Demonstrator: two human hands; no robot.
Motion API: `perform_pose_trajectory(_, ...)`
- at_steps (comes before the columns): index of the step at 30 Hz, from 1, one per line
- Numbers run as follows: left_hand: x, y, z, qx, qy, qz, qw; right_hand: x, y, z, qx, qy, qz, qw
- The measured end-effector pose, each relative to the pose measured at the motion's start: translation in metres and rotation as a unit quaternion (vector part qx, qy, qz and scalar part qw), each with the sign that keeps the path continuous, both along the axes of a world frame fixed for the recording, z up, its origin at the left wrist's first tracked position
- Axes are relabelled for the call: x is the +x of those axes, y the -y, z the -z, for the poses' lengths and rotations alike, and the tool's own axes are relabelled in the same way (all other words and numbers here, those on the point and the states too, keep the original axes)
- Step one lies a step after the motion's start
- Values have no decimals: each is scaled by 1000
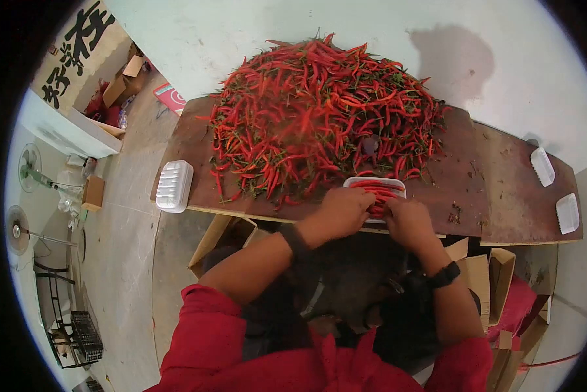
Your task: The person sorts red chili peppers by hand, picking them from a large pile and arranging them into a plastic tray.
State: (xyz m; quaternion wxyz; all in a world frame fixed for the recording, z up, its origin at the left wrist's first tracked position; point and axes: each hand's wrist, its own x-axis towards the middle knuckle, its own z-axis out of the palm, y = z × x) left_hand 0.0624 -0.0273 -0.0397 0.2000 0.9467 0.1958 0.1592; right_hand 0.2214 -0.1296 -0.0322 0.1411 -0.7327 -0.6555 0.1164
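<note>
A small white foam tray point(403, 191) sits at the table's front edge with several red chili peppers point(377, 189) laid lengthwise in it. My left hand point(347, 210) is at the tray's left side, its fingers curled onto the peppers. From the right, my right hand point(408, 221) reaches over the tray's near corner, its fingers closed on the pepper ends. The fingertips are partly hidden by the hands. Just behind the tray spreads a large heap of red chilies with green stems point(326, 111). A dark round object point(370, 145) lies in the heap.
A stack of white trays point(174, 187) stands at the left end of the brown table point(462, 196). Two single trays, one farther back point(542, 166) and one nearer point(567, 213), lie at the right end. Cardboard boxes point(474, 287) are below the table. Fans point(19, 222) stand at left.
</note>
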Motion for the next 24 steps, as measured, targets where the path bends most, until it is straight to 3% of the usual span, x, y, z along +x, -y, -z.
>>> perform_pose_trajectory(8,2,-12,0,-2,-43,-17,999,0,-1,2,13,-4,10,1000)
perform_pose_trajectory(14,-15,-57,-3,113,63,-113,985,-1,4,-6,32,-1,2,999)
perform_pose_trajectory(16,-19,-64,0,157,22,-126,979,0,4,-8,29,2,2,1000)
perform_pose_trajectory(20,-22,-65,4,147,-14,-129,981,5,3,-3,72,-23,6,997)
perform_pose_trajectory(24,-29,-70,-4,149,-38,-149,977,5,1,-15,37,3,20,999)
